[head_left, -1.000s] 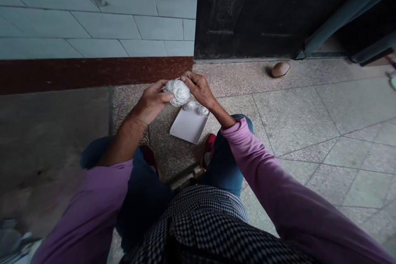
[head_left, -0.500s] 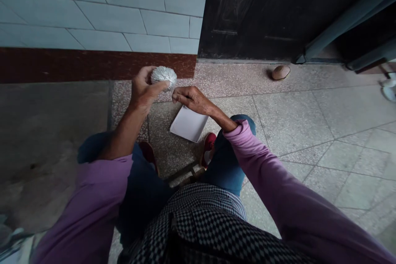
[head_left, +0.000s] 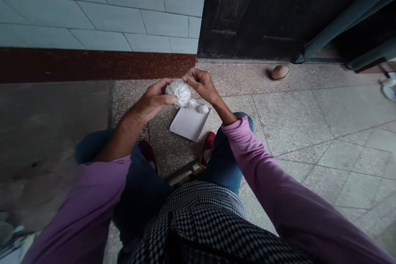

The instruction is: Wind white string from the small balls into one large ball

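My left hand [head_left: 154,100] grips a ball of white yarn [head_left: 179,92] from its left side, fingers behind it and thumb in front. At the ball's upper right edge is my right hand [head_left: 202,84], its thumb and fingertips pinched together. Any strand between those fingertips is too fine to make out. Below both hands, a shallow white box [head_left: 188,126] lies on the floor between my feet. Two small white yarn balls, one at the box's far right corner [head_left: 203,109] and one close under the big ball [head_left: 191,103], show there.
A tiled wall [head_left: 123,16] with a dark red base strip stands ahead on the left. Right of it is a dark door [head_left: 247,12]. A rounded tan object [head_left: 280,72] lies on the floor near the door. Red shoes [head_left: 209,142] flank the box.
The yarn ball has moved right and slightly down in my left hand. My right hand has risen from below the ball to its upper right, uncovering the small balls.
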The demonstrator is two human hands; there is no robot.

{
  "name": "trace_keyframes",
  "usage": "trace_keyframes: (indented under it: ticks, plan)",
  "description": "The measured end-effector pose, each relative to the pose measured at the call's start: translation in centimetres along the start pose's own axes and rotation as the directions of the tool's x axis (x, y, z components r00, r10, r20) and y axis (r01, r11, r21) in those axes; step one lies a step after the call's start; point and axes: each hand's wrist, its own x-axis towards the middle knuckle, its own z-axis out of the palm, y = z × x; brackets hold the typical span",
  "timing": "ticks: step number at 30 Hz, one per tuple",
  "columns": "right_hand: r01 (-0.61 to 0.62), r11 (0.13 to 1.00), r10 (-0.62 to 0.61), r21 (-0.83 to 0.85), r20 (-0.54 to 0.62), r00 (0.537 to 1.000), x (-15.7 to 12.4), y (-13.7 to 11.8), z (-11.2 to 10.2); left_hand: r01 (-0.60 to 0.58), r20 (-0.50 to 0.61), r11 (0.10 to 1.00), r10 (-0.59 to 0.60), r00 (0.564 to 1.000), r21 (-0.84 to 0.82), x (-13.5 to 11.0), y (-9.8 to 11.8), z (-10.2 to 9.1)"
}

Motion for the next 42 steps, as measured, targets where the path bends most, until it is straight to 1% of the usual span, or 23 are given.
trace_keyframes:
  ticks: [3,5,9,11,13,15,16,18,20,21,23,25,28,30,31,33,36,38,40,42]
  plan:
    - [0.082,0.996,-0.082,0.024,0.006,0.997,0.3,1.2,1.0,-0.034,-0.073,0.994,0.027,0.997,-0.1,0.3,0.4,0.1]
    - [0.116,0.993,-0.115,-0.013,0.044,0.992,0.4,1.8,2.0,-0.075,-0.129,0.991,0.06,0.99,-0.11,0.9,0.5,-0.3]
    - [0.109,0.982,-0.079,-0.152,0.189,0.979,0.1,2.4,3.7,-0.121,-0.239,0.991,0.104,0.966,-0.059,2.1,-0.5,-1.9]
    - [0.119,0.976,-0.069,-0.184,0.256,0.964,-0.3,2.4,4.1,-0.141,-0.308,0.99,0.125,0.943,-0.029,2.8,-1.3,-2.7]
    - [0.143,0.974,-0.081,-0.178,0.318,0.945,-0.9,2.3,4.2,-0.163,-0.393,0.987,0.152,0.907,0.006,3.4,-2.1,-3.2]
    - [0.175,0.973,-0.114,-0.147,0.352,0.929,-1.3,2.1,4.0,-0.169,-0.458,0.984,0.177,0.871,0.058,3.8,-2.7,-3.2]
    - [0.191,0.973,-0.135,-0.127,0.357,0.924,-1.5,2.0,3.8,-0.163,-0.47,0.982,0.189,0.862,0.094,3.9,-2.8,-3.1]
    - [0.225,0.971,-0.186,-0.078,0.342,0.921,-1.5,1.7,3.1,-0.132,-0.448,0.973,0.205,0.87,0.189,3.7,-2.8,-2.7]
    - [0.247,0.968,-0.224,-0.038,0.304,0.926,-1.3,1.3,2.2,-0.084,-0.391,0.959,0.189,0.901,0.271,3.2,-2.5,-2.1]
    - [0.249,0.968,-0.232,-0.033,0.268,0.935,-1.2,1.1,1.6,-0.057,-0.35,0.957,0.159,0.923,0.285,2.9,-2.2,-1.8]
    - [0.239,0.97,-0.228,-0.052,0.166,0.959,-1.0,0.6,0.5,-0.017,-0.256,0.965,0.086,0.963,0.26,2.0,-1.5,-1.1]
    - [0.22,0.972,-0.215,-0.084,0.068,0.974,-0.8,0.3,-0.3,0.005,-0.146,0.98,0.025,0.989,0.197,1.0,-0.8,-0.5]
    - [0.198,0.975,-0.198,-0.1,0.002,0.98,-0.6,0.2,-0.7,0.023,-0.009,0.992,-0.022,1.0,0.124,0.1,-0.1,0.2]
    - [0.184,0.978,-0.186,-0.098,-0.015,0.982,-0.4,0.5,-0.5,0.038,0.043,0.997,-0.042,0.998,0.071,-0.2,0.0,0.2]
    - [0.178,0.98,-0.181,-0.093,-0.023,0.983,-0.2,0.6,-0.4,0.041,0.047,0.998,-0.042,0.998,0.038,-0.1,0.0,0.1]
    - [0.166,0.983,-0.169,-0.079,-0.029,0.985,0.0,1.0,0.1,0.029,0.013,0.999,-0.028,1.0,-0.036,0.0,-0.2,-0.2]
    - [0.149,0.988,-0.15,-0.043,-0.013,0.989,0.3,1.4,0.7,-0.026,-0.059,0.993,0.02,0.998,-0.115,0.4,-0.6,-0.6]
    - [0.143,0.989,-0.143,-0.033,0.002,0.99,0.5,1.7,1.0,-0.058,-0.079,0.987,0.046,0.996,-0.151,0.7,-0.6,-0.6]
    - [0.139,0.988,-0.138,-0.06,0.031,0.99,0.7,1.9,1.4,-0.087,-0.112,0.979,0.067,0.991,-0.185,0.9,-0.5,-0.5]
    - [0.139,0.983,-0.129,-0.117,0.091,0.987,0.8,2.3,1.8,-0.128,-0.175,0.967,0.09,0.98,-0.218,1.1,-0.3,-0.5]
